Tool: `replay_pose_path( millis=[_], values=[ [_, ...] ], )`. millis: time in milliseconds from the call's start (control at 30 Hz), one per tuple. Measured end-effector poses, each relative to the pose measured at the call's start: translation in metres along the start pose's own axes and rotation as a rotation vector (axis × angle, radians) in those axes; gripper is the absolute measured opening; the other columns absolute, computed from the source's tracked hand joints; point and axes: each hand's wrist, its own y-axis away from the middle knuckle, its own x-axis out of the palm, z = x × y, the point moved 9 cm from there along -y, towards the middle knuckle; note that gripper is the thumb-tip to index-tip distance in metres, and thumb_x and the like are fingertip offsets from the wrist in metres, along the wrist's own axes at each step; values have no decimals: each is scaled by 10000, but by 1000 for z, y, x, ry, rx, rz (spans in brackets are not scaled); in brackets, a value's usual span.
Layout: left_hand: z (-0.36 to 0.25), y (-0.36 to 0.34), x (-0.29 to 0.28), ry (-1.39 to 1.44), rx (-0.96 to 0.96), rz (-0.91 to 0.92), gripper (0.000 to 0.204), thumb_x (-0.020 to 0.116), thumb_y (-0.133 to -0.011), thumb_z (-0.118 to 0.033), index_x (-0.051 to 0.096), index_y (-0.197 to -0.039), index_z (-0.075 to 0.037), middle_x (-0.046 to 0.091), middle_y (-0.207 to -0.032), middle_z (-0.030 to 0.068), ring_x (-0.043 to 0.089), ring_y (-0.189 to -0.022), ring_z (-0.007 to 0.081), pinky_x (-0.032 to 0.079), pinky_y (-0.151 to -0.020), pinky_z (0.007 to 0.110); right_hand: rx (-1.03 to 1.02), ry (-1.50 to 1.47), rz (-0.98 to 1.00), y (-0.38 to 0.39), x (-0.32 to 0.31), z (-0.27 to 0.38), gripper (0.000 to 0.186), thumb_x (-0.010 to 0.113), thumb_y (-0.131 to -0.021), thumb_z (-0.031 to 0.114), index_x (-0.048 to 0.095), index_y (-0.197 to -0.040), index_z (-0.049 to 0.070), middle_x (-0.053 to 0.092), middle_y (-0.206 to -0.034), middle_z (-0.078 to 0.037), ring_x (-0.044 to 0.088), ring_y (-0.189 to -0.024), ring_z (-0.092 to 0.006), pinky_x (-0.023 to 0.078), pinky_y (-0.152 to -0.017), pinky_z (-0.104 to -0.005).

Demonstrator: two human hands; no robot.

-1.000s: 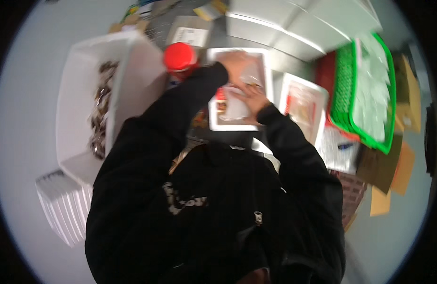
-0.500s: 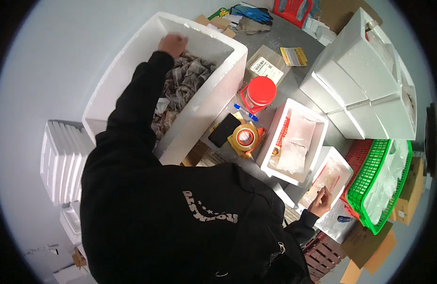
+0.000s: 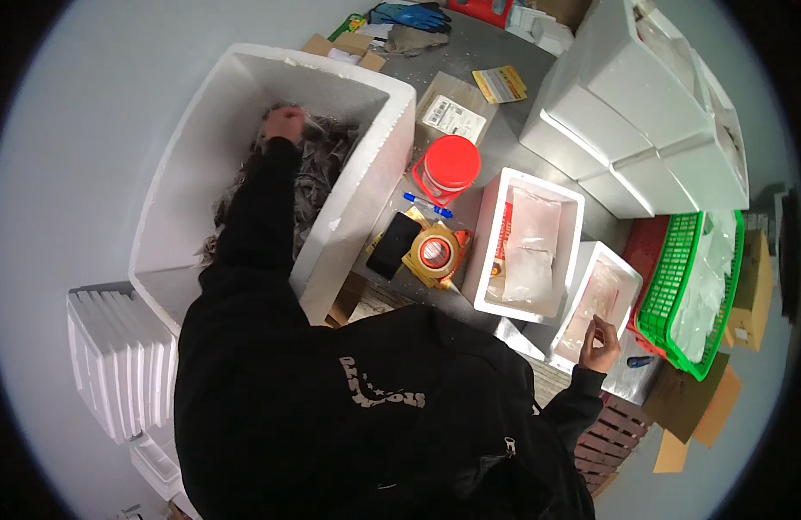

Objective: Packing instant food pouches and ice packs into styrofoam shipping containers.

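My left hand (image 3: 285,124) is down inside the large white foam box (image 3: 188,173) on the left, its fingers curled among dark packets in clear plastic (image 3: 318,178). A shiny bit of packet shows beside the fingers, but what they grip is blurred. Over the near end of a small white foam box (image 3: 628,305) on the right, my right hand (image 3: 598,348) has its fingers bent together; whatever they may hold cannot be made out. That box contains a clear plastic bag (image 3: 600,290). A bigger foam box (image 3: 485,276) beside it holds pale plastic packs (image 3: 530,273).
On the metal table are a red-lidded tub (image 3: 452,163), blue marker (image 3: 428,205), black phone (image 3: 393,245) and tape roll (image 3: 436,253). Stacked foam boxes (image 3: 608,95) stand at the far right, near a green basket (image 3: 669,282). Foam lids (image 3: 114,364) lean at the left.
My left hand has come down from near the far wall of the large box into the packets. The view has shifted, and my right hand stays by the small box.
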Motion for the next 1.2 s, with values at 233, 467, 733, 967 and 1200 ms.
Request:
replay_pose_path(
  millis=[233, 467, 733, 967, 1200],
  values=[
    [-243, 61, -128, 375, 175, 425, 121, 585, -863, -112, 653, -896, -18, 606, -740, -13, 536, -667, 63, 418, -614, 189, 4, -89, -62, 9, -8, -31, 137, 602, -796, 4, 662, -920, -4, 629, -758, -123, 634, -688, -194, 495, -653, -276],
    [-387, 192, 8, 439, 475, 715, 293, 640, -851, -205, 594, -1062, -7, 606, -787, 3, 531, -678, 61, 442, -626, 205, -34, -195, -57, -2, -3, -29, 99, 637, -793, 23, 664, -886, 1, 643, -777, -118, 647, -662, -195, 517, -638, -273],
    [-284, 98, -153, 297, 250, 202, 228, 631, -848, -284, 659, -935, -75, 628, -779, -25, 561, -670, 59, 414, -580, 207, -113, -166, 219, -18, 62, 10, 340, 662, -759, 101, 596, -1088, 46, 588, -1029, -150, 599, -854, -285, 503, -715, -345],
    [-58, 41, -103, -281, 155, 206, 224, 618, -786, -266, 693, -850, -65, 669, -740, 108, 653, -718, 230, 510, -682, 352, -244, 284, 385, -21, 121, 31, 411, 668, -722, 124, 600, -1123, 69, 527, -1126, -173, 503, -1039, -354, 427, -889, -426],
    [19, 63, -10, -532, -32, 177, 500, 736, -685, -473, 660, -1007, -99, 663, -871, 110, 631, -861, 269, 489, -820, 395, -1, 81, 50, -46, 55, -3, 398, 648, -816, 179, 573, -1197, 93, 486, -1231, -139, 569, -901, -237, 471, -776, -359]
  ],
)
